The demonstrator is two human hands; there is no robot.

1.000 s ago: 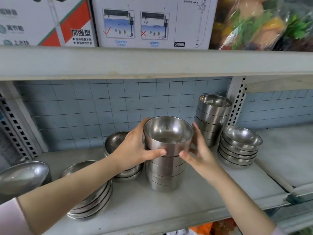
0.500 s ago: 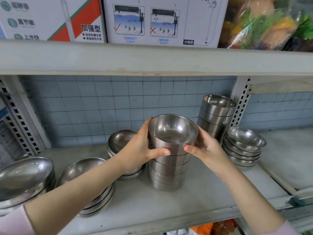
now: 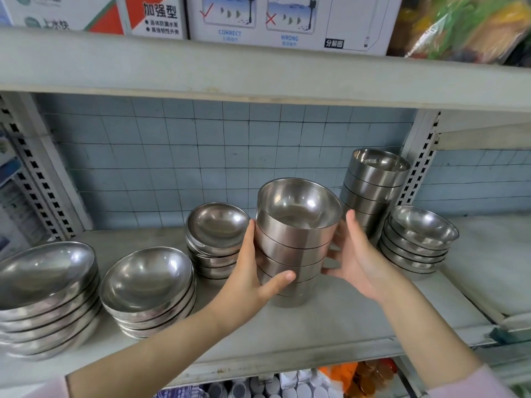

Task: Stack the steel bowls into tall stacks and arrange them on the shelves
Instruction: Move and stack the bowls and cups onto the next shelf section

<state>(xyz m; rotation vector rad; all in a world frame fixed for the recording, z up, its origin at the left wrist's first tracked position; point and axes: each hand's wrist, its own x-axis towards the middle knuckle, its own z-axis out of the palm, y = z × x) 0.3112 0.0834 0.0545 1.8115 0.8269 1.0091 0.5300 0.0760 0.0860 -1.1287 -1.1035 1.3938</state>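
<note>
On the middle shelf (image 3: 330, 326) of a pale metal rack, a tall stack of straight-sided steel bowls (image 3: 293, 248) stands a little forward of centre, leaning slightly to the left at its top, its base resting on the shelf surface. The person's left hand (image 3: 253, 271) wraps the stack's left side, fingers up along the wall and the thumb (image 3: 283, 278) curled across the front near the lower bowls. The right hand (image 3: 353, 257) is spread against the right side, fingers half open and pressing the stack's wall, so that the stack is clasped between both palms. Behind and to the right, a second tall stack (image 3: 373, 191) of the same straight-sided bowls stands close to the perforated upright (image 3: 419, 168), and just beside it, further right, sits a lower stack of rounded bowls (image 3: 419, 242). Behind the left hand, a short pile of rounded bowls (image 3: 215, 239) rests near the tiled wall (image 3: 201, 156). Further left, two piles of wide shallow bowls sit side by side: one (image 3: 149, 288) near the front edge, the other (image 3: 46, 291) at the far left, partly cut off by the frame. On the upper shelf (image 3: 258, 73) stand printed cardboard boxes (image 3: 258, 21) and a bag of colourful goods (image 3: 465, 27). Pink sleeve cuffs (image 3: 471, 383) show at the bottom corners.
</note>
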